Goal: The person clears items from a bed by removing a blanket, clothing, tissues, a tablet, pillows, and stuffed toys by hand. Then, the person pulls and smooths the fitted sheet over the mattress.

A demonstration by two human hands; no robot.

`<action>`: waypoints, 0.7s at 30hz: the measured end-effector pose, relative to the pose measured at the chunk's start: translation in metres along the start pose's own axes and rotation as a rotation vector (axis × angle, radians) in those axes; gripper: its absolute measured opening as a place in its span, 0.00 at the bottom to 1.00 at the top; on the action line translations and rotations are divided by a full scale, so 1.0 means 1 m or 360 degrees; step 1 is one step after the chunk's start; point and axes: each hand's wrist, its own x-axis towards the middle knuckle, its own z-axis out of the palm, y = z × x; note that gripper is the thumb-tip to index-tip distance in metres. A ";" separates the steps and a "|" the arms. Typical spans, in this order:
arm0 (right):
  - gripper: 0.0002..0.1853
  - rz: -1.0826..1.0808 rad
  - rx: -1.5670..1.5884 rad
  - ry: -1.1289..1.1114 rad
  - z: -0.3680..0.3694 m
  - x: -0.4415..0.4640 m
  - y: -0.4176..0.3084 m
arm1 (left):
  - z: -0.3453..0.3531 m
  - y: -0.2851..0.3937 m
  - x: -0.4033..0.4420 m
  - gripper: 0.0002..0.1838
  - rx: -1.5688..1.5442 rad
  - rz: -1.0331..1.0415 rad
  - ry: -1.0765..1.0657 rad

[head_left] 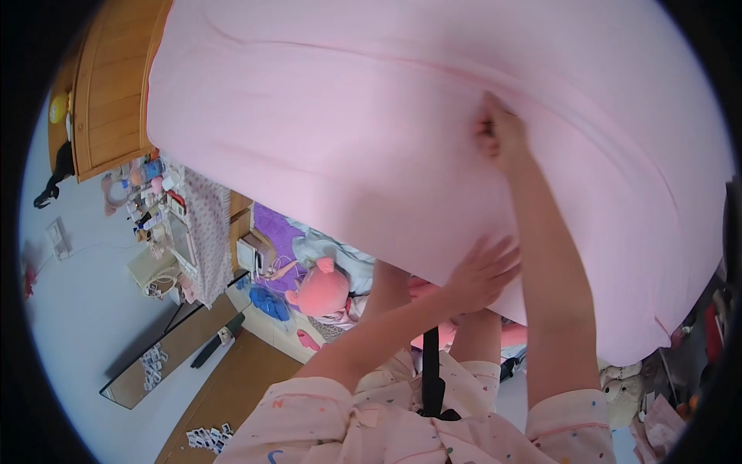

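A pink sheet (332, 131) is spread over the bed and fills the upper part of the view. Near the sheet's close edge, my left hand (485, 272) lies flat on the cloth with its fingers stretched apart. Farther out, my right hand (504, 138) is at the sheet with its fingers curled closed. A small dark spot shows among those fingers, but blur hides what they hold, if anything. A long raised crease runs across the cloth just beyond this hand.
Left of the bed are a wooden headboard (120, 93) and a table with a spotted cloth (205, 232) carrying bottles and boxes. A pink plush toy (323, 290) sits below the bed edge. A long mirror (166, 359) leans at lower left. Clutter lies at right.
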 end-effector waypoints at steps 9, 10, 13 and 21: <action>0.27 0.0103 -0.0049 0.0408 0.038 0.022 -0.005 | -0.308 -0.210 -0.105 0.33 0.1115 -0.1248 0.0877; 0.27 0.0108 -0.0053 0.0442 0.038 0.020 -0.007 | -0.328 -0.237 -0.110 0.33 0.1227 -0.1318 0.1063; 0.27 0.0120 -0.0066 0.0490 0.038 0.018 -0.007 | -0.356 -0.292 -0.093 0.35 0.1325 -0.1902 0.1004; 0.29 0.0142 -0.0129 0.0537 0.034 0.028 -0.001 | -0.344 -0.294 -0.002 0.31 0.0952 -0.1222 0.0782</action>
